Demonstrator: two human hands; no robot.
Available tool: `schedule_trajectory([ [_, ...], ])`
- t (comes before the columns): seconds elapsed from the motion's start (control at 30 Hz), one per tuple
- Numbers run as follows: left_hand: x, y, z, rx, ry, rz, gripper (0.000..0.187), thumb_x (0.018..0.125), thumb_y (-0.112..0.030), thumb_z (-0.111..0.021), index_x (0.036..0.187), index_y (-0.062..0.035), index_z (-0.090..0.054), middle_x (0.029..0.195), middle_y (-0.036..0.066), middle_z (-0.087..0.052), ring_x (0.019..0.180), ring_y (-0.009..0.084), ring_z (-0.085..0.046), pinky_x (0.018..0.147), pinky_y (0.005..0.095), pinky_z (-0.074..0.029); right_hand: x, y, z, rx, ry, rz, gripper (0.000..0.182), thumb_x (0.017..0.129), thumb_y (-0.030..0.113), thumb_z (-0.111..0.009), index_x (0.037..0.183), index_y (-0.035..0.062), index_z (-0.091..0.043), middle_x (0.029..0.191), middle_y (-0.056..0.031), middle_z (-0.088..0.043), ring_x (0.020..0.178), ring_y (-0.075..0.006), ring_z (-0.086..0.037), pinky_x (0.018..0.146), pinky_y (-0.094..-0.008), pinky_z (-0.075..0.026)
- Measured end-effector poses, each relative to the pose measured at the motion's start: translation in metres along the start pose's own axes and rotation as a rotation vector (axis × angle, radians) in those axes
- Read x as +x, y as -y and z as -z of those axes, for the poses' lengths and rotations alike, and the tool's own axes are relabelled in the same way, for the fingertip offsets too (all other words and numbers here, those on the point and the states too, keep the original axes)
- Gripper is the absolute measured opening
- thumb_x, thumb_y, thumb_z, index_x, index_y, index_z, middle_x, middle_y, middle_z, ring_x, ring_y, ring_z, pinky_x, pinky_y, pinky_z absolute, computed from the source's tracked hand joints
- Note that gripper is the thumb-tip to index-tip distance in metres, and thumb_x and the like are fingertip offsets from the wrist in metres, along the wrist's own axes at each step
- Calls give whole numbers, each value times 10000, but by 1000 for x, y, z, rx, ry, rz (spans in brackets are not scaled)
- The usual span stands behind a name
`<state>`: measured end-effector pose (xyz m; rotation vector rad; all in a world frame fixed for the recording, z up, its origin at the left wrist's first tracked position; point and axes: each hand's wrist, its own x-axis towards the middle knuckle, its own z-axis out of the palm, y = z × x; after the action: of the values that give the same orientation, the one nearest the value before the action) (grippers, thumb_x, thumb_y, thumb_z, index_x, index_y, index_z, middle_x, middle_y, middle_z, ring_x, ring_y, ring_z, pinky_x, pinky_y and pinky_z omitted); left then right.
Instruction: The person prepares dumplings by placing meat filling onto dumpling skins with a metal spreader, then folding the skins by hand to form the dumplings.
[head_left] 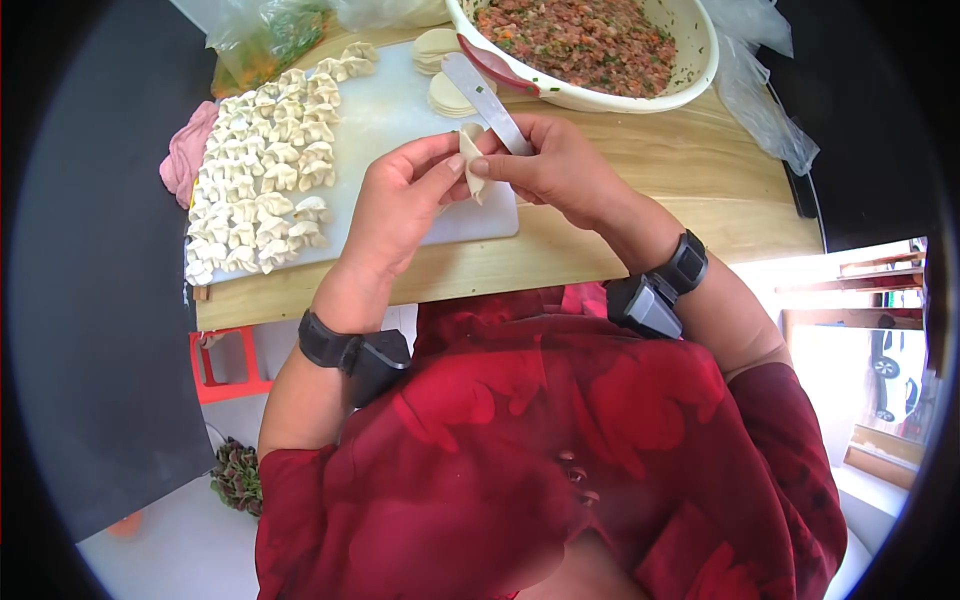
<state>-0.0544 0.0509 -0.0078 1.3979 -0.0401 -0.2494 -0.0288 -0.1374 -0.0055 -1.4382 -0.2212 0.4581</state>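
A folded dumpling [472, 172] is pinched between both hands above the front edge of a white board [385, 120]. My left hand [405, 195] grips its left side with thumb and fingers. On its right side, my right hand [550, 165] presses the dumpling with the thumb and also holds a flat metal spatula [487, 102], tilted up and to the left. Beyond the hands lie two stacks of round wrappers [450, 95]. Rows of shaped dumplings [270, 165] cover the left part of the board.
A large white bowl [700, 70] of minced filling, with a red-handled utensil [497, 65] at its rim, stands at the back. Plastic bags [270, 40] lie behind the board, a pink cloth [187, 155] at its left. The wooden table [740, 190] extends right.
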Motion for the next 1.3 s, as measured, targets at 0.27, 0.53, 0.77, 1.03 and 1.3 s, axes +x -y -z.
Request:
schedule_trajectory([
  [0.27,-2,5,-1,-36,91,-10,341,924,-136,-639,1209,45,-591,1062,76,-662,917,132,-630,856,286,-506,-1,-1,0,-85,-4,-33,215,814,130,-752,988,37,-665,729,19,-582,543,-34,-437,464,-195,-317],
  [0.53,0,7,4,-127,66,42,314,921,-69,-596,1220,27,-594,1065,77,-669,947,135,-634,867,301,-515,-3,-1,5,6,36,-8,154,828,115,-711,950,32,-665,777,-2,-605,580,-58,-477,505,-207,-378],
  [0.77,0,8,-4,63,15,-35,320,934,-31,-557,1246,37,-574,1138,105,-659,999,139,-636,864,284,-532,-2,3,0,-116,-42,9,172,835,198,-722,865,39,-663,695,6,-590,544,-50,-473,476,-212,-363],
  [1.03,-3,0,-12,224,35,-131,317,950,-56,-548,1254,26,-583,1173,102,-652,990,126,-638,844,247,-537,4,-4,1,-213,-116,9,216,823,231,-708,887,33,-650,698,1,-589,549,-54,-470,479,-230,-364],
  [1.3,2,2,-2,19,-138,-1,214,973,-114,-514,1136,-1,-597,1070,90,-659,929,162,-652,806,319,-559,-1,-5,6,-133,-102,-1,234,847,202,-686,973,12,-634,721,-1,-584,535,-44,-440,466,-215,-338],
])
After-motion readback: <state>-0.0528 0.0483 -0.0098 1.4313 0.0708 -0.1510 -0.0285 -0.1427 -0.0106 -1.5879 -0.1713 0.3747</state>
